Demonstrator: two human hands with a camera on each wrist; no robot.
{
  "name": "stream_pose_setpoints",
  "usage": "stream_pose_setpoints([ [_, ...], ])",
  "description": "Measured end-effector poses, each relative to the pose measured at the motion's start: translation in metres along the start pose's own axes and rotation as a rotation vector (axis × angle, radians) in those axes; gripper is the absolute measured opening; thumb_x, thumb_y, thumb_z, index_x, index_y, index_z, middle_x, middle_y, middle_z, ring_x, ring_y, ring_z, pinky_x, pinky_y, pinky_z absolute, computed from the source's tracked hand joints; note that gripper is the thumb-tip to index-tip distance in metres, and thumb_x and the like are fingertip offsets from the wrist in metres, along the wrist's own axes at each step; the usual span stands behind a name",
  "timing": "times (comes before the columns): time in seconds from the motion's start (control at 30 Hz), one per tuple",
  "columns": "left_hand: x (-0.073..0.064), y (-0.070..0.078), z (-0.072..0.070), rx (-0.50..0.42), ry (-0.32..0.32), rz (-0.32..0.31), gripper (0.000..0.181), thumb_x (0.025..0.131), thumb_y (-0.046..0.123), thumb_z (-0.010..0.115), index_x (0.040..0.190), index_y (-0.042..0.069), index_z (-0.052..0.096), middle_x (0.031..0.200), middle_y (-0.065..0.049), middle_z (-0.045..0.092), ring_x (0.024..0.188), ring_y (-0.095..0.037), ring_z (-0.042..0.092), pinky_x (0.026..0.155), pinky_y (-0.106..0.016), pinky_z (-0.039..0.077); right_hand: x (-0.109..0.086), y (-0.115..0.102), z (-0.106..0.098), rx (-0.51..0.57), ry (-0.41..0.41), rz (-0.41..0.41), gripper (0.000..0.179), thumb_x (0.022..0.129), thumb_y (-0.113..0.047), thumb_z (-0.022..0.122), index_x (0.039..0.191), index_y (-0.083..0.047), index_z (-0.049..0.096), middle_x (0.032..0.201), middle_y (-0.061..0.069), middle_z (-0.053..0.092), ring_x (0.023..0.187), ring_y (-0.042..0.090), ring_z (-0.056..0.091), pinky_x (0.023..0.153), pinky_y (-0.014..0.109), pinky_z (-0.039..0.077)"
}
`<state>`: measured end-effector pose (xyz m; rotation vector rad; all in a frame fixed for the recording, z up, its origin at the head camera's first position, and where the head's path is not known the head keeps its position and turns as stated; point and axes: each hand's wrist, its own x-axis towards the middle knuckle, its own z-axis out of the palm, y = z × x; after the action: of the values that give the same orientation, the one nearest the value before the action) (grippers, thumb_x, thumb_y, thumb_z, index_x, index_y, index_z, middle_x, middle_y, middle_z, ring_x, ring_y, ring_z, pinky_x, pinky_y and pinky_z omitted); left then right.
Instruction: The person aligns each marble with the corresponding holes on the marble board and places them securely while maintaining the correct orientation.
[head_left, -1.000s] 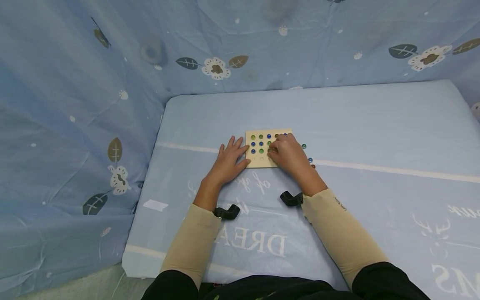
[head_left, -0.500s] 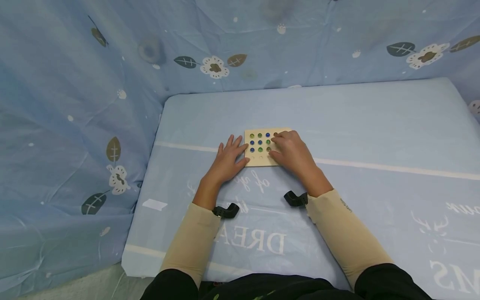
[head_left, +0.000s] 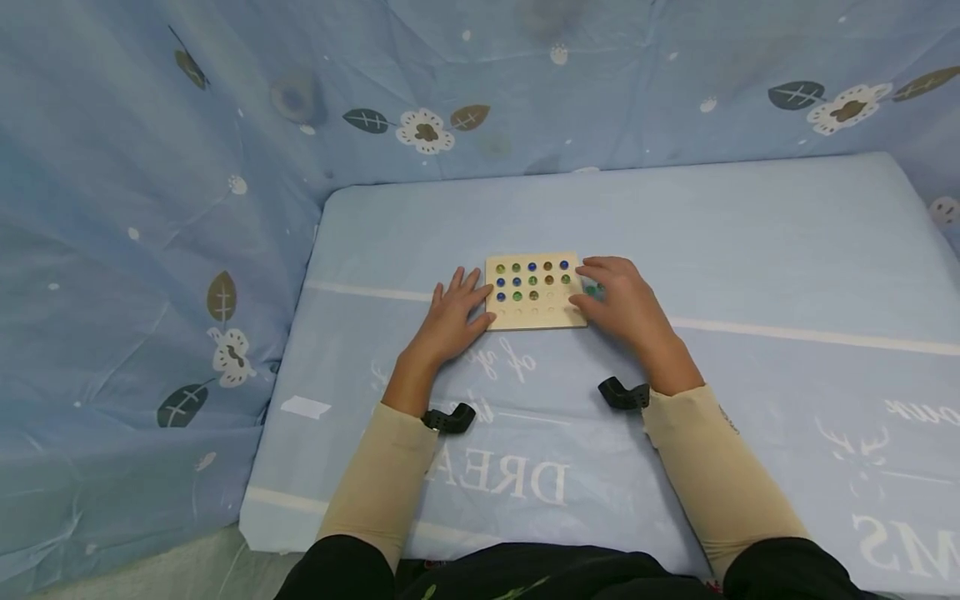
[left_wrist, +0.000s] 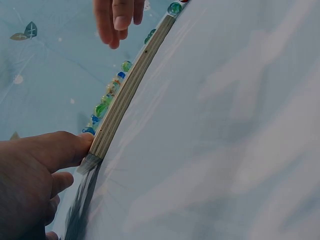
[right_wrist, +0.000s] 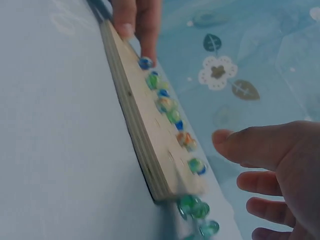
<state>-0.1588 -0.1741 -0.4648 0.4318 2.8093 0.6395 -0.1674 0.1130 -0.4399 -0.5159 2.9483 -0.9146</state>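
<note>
A pale wooden board [head_left: 551, 320] with rows of round hollows lies on the bed-like padded surface. Glass marbles [head_left: 532, 267] in blue, green and amber fill its two back rows and the left part of the third row; the front row holds none. My left hand [head_left: 450, 325] lies at the board's left edge, thumb and forefinger touching it, fingers spread. My right hand [head_left: 624, 298] hovers over the right edge, thumb and fingers apart with nothing between them. Loose green marbles [right_wrist: 199, 210] lie just beyond the board's right end, partly hidden by that hand in the head view.
Blue patterned cloth [head_left: 427, 67] hangs behind and at the left of the light blue surface [head_left: 750, 250]. A white patch [head_left: 305, 407] is at the left. Black wrist mounts [head_left: 450, 418] sit on both forearms, over beige sleeves [head_left: 378, 479].
My right hand has drawn back rightward from the board's middle to its right edge, its fingers parting and uncovering marbles and hollows. The left hand keeps its place at the left edge.
</note>
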Motion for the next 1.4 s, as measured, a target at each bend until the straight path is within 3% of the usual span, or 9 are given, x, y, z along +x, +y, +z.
stream_pose_setpoints([
  [0.23,0.000,0.000,-0.001,-0.005,-0.005,0.000,0.056,0.095,0.042,0.051,0.145,0.023,0.038,0.158,0.002,0.013,0.146,-0.017,-0.006,0.116,-0.050,0.000,-0.003,0.019,-0.012,0.055,0.021,0.111,0.048,0.086,-0.022,0.068,0.129,-0.003,0.057,0.140,0.015,0.047,0.133,0.035,0.037,0.108,0.052,0.029],
  [0.6,0.000,0.000,0.000,-0.012,-0.003,-0.003,0.056,0.095,0.042,0.052,0.146,0.023,0.037,0.158,0.002,0.013,0.146,-0.017,-0.005,0.117,-0.050,0.000,-0.004,0.034,-0.014,0.072,0.010,0.154,0.044,0.088,-0.019,0.065,0.129,-0.004,0.057,0.142,0.012,0.046,0.135,0.034,0.036,0.109,0.052,0.028],
  [0.93,-0.001,0.000,0.000,-0.010,0.004,0.006,0.055,0.095,0.041,0.051,0.145,0.022,0.038,0.158,0.001,0.014,0.146,-0.018,-0.004,0.116,-0.051,0.001,-0.003,0.035,-0.012,0.086,-0.037,0.126,0.037,0.088,-0.017,0.064,0.123,-0.005,0.062,0.143,0.013,0.045,0.136,0.034,0.033,0.109,0.052,0.028],
  [1.17,0.000,0.000,0.001,-0.019,0.005,0.003,0.056,0.095,0.041,0.051,0.146,0.022,0.037,0.158,0.002,0.013,0.146,-0.018,-0.006,0.117,-0.050,0.000,-0.005,0.034,-0.010,0.106,-0.075,0.086,0.024,0.087,-0.019,0.065,0.107,-0.006,0.069,0.145,0.010,0.043,0.138,0.032,0.030,0.108,0.053,0.028],
  [1.4,0.001,-0.002,0.002,-0.011,0.011,0.005,0.055,0.095,0.041,0.051,0.146,0.022,0.038,0.158,0.002,0.014,0.146,-0.017,-0.006,0.116,-0.050,0.001,-0.003,0.031,-0.006,0.113,-0.122,0.102,0.022,0.086,-0.019,0.067,0.103,-0.005,0.071,0.147,0.008,0.040,0.141,0.030,0.025,0.111,0.052,0.025],
])
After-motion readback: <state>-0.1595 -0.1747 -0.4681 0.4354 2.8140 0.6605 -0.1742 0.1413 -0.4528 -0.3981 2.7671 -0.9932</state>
